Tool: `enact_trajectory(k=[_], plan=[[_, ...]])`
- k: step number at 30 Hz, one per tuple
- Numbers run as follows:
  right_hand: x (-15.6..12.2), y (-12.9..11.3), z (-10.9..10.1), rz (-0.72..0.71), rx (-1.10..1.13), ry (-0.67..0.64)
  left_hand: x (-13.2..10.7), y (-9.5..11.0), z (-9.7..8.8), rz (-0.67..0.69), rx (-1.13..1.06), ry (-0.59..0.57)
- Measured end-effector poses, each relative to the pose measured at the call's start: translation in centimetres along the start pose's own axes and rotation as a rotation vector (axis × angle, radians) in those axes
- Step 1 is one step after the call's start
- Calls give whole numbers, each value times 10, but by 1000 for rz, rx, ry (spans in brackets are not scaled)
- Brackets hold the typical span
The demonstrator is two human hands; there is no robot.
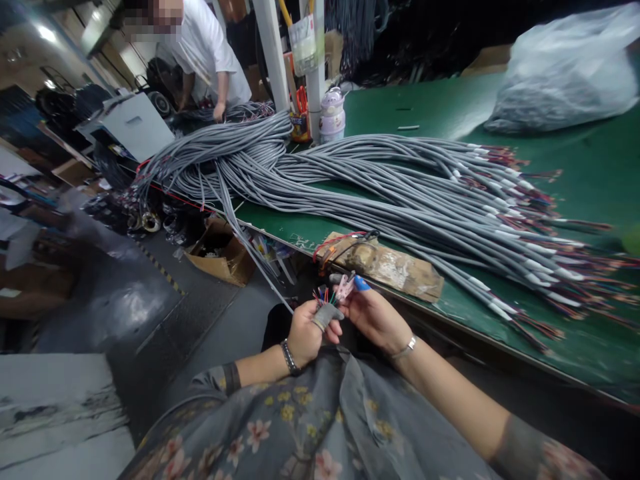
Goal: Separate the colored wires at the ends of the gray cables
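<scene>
My left hand (307,333) is closed around the end of a grey cable (274,288), and thin coloured wires (325,295) fan out above its fingers. A grey cover wraps the thumb of this hand. Close beside it, my right hand (373,319) pinches a small pale pink clip-like tool (345,288) at the wires. Blue covering shows on one of its fingertips. The tool's exact kind is too small to make out. From my left hand the cable runs up and left to a large bundle of grey cables (320,187) on the green table (390,110).
A worn wooden block (390,267) with red and black leads lies at the table edge. Behind stand a lilac container (333,117) and a white post (273,53). A plastic bag (565,73) sits back right, a cardboard box (223,253) below. Another person (210,53) handles cables at far left.
</scene>
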State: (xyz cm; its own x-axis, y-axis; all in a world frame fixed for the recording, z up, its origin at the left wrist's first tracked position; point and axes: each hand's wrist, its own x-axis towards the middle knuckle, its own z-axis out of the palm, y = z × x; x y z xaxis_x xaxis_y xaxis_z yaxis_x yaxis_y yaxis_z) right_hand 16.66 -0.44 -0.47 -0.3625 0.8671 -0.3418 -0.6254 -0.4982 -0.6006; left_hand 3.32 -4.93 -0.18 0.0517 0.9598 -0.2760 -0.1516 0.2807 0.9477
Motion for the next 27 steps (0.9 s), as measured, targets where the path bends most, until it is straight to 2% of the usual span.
enact_trajectory(k=[9,18,23,27], plan=[[7,8,-7,-31,64,26,-2,7,4,-85,-11,10],[1,4,-5,44,58,-48,-4,9,3,-59,-28,11],[-10,6,-10,105,-43,-139,-7,4,-4,-28,14,-16],[-21,10,-8,29,-177,-176,-10,8,-5,-15,69,-35]])
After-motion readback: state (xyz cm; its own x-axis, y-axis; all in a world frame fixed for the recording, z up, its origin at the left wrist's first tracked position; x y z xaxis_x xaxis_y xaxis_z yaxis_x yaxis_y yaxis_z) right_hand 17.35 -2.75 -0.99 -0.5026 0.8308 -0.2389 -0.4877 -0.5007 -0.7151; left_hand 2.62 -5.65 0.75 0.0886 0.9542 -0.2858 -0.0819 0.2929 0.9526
